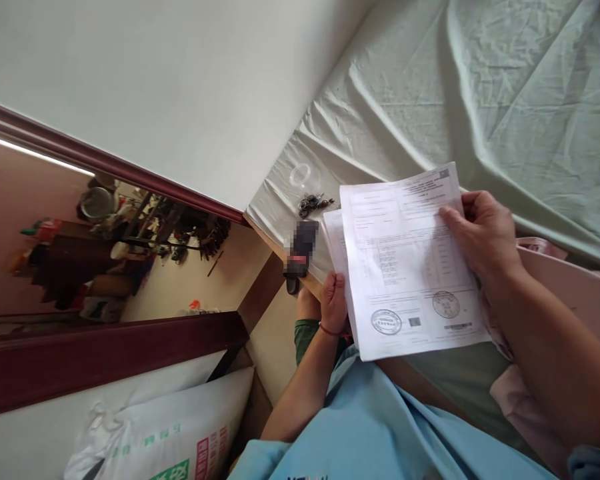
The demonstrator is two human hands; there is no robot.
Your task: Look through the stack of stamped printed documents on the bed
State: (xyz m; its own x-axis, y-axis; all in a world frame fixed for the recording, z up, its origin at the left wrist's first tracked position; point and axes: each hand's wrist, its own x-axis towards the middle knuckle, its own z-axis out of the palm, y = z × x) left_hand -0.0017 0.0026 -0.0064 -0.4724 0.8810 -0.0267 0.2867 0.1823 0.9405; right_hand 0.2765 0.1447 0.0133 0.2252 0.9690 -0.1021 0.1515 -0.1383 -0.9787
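Up front were the papers (415, 260), held up over the person's lap, between both hands and before the near side of the bed (410, 113)! The right hand (485, 227) had the far right edge, thumb on the printed face, fingers behind, clamped on the paper. Over on the left, the left hand (333, 303), a red cord (331, 331) round its wrist, was curled tight at the left edge, closed on the papers too. And look at that front page: an oval stamp (387, 322) near its lower left, a round stamp (446, 305) to the right, a barcode (459, 326) below that, while further pages (335, 240) peeked out behind on the left.

Beyond the left hand, on the bed's left end, sat a pixelated dark object (305, 241); just past it lay a small heap of dark beads (311, 205), and farther still a clear plastic container (303, 176). Pale green cloth (545, 127) ran in creases across the bed. On the right, pink items (545, 253) showed beside the right forearm. Nearest came the blue shirt (350, 427), and down at the near left leaned a white printed sack (180, 427), below a dark red frame (105, 353).
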